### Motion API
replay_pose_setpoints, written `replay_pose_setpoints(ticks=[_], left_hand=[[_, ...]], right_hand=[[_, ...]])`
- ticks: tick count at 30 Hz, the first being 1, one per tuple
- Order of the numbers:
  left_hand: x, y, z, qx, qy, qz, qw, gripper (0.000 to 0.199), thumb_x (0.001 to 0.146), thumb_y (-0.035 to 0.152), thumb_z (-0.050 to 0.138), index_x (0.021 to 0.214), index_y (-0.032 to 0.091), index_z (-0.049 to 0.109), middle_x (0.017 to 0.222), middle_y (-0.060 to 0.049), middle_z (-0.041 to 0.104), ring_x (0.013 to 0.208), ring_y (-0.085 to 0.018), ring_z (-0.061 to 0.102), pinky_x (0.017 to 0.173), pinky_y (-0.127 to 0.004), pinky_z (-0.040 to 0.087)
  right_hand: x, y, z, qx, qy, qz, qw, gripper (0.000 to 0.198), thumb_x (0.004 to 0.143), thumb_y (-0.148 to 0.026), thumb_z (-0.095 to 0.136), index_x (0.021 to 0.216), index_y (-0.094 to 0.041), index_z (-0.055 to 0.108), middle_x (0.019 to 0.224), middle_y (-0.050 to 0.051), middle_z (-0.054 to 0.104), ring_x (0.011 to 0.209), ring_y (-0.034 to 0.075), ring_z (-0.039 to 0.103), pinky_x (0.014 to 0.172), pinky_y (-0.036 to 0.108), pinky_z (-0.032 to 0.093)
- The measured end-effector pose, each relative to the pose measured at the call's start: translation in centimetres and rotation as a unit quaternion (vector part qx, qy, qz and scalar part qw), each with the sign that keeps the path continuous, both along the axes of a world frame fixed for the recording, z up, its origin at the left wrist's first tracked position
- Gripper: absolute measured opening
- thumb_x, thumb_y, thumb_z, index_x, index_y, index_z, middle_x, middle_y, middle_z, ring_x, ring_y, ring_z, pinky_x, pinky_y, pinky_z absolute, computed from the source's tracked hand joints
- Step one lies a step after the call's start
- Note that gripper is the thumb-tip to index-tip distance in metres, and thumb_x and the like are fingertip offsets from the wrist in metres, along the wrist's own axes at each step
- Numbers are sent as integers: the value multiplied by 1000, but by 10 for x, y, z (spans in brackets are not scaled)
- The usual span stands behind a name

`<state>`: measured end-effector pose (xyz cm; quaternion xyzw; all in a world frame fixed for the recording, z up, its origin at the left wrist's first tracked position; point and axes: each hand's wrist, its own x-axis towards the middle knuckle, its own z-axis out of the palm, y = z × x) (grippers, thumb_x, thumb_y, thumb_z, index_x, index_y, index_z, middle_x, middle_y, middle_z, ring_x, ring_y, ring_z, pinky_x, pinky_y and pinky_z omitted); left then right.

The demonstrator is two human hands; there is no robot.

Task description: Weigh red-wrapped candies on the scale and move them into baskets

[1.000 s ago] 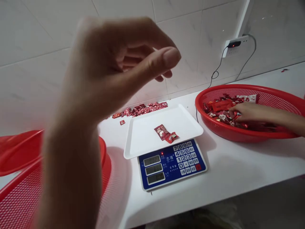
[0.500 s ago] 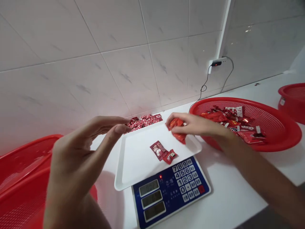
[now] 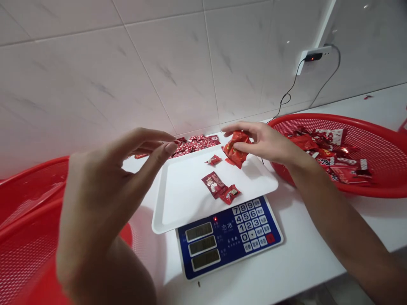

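A white tray (image 3: 178, 182) sits on top of a blue digital scale (image 3: 227, 241) with a keypad and display windows. On the tray lie a dark red flat candy packet (image 3: 212, 183), a small red wrapped candy (image 3: 231, 195) and another small red candy (image 3: 213, 160) farther back. Over the tray's back right part, my right hand (image 3: 262, 142) grips shiny red candy packets (image 3: 238, 148) between thumb and fingers; how many is unclear. My left hand (image 3: 114, 186) hovers at the tray's left, thumb and forefinger slightly apart, with nothing visible between them.
Several red patterned candy packets (image 3: 193, 145) lie behind the tray against the tiled wall. At right stands a red mesh basket (image 3: 378, 165) with mixed wrapped sweets. Red baskets (image 3: 28, 237) also stand at left. A black cable (image 3: 288, 91) hangs from a wall socket.
One small red candy now rests at the tray's back, where none showed before. My right hand still holds red packets above the tray. The view has tilted downward.
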<state>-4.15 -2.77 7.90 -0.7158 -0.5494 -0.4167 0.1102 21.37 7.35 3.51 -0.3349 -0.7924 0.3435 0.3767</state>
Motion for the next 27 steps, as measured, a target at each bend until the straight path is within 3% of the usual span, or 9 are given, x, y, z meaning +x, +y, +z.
replay_pose_setpoints(ticks=[3, 8, 17, 27], left_hand=[[-1, -2, -1, -6, 7, 11, 1000, 16, 89, 48, 68, 99, 38, 76, 83, 10, 76, 81, -14, 70, 71, -25, 49], [5, -4, 2, -25, 5, 10, 1000, 16, 90, 47, 68, 99, 37, 76, 81, 10, 75, 78, -13, 69, 75, -26, 50], [10, -13, 5, -47, -15, 13, 999, 25, 89, 54, 65, 103, 36, 76, 92, 3, 76, 91, -27, 71, 80, -46, 55], [12, -16, 5, -31, 11, 5, 999, 18, 92, 48, 66, 98, 35, 76, 85, 6, 74, 82, -21, 70, 76, -36, 55]], right_hand=[[-6, -2, -4, 7, 14, 18, 1000, 50, 82, -12, 59, 132, -19, 60, 122, 8, 67, 103, 21, 65, 96, 40, 53], [-15, -11, -5, 8, -25, 69, 997, 51, 81, -11, 62, 130, -23, 60, 131, 7, 63, 115, 23, 61, 98, 43, 54], [1, -29, 14, 52, -7, 15, 998, 44, 84, -25, 67, 128, -24, 65, 126, 5, 65, 114, 27, 62, 103, 46, 52], [0, -30, 12, 59, -37, 24, 997, 43, 85, -26, 65, 128, -24, 65, 125, 5, 67, 112, 26, 64, 101, 45, 54]])
